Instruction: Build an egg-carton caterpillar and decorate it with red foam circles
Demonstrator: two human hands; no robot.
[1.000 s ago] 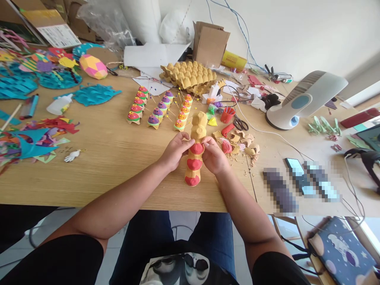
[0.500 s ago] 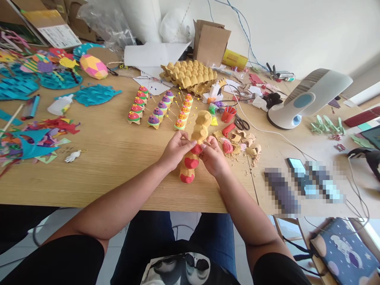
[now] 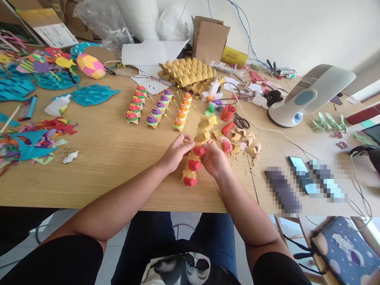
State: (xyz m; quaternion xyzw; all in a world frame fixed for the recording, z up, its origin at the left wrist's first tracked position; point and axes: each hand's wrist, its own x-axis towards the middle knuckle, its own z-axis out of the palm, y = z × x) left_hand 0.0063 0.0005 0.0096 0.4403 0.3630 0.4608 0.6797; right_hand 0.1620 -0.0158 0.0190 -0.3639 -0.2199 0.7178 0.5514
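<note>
Between my hands is a strip of yellow egg carton cups point(image 3: 203, 136), tilted over the table's near part. Red clay point(image 3: 194, 165) covers the tops of its three nearest cups; the farther cups are bare. My left hand point(image 3: 178, 152) pinches the strip's left edge beside the third red cup. My right hand point(image 3: 215, 158) grips the right edge at the same height, thumb by the red clay. Beyond stand three decorated egg carton strips: one red and green point(image 3: 135, 103), one purple point(image 3: 159, 107), one orange point(image 3: 182, 111) with pins sticking out.
Right of the strip lie torn carton scraps point(image 3: 249, 142), black scissors point(image 3: 242, 122) and a red cup point(image 3: 228, 113). Egg trays point(image 3: 190, 73) are stacked behind. A white fan point(image 3: 305, 97) and phones point(image 3: 301, 174) are at right; paper scraps point(image 3: 35, 142) and a glue bottle point(image 3: 57, 105) at left.
The egg carton strip has tipped and turned slightly, so its red cups show more fully. My left fingers have shifted a little along its edge. The view has moved slightly.
</note>
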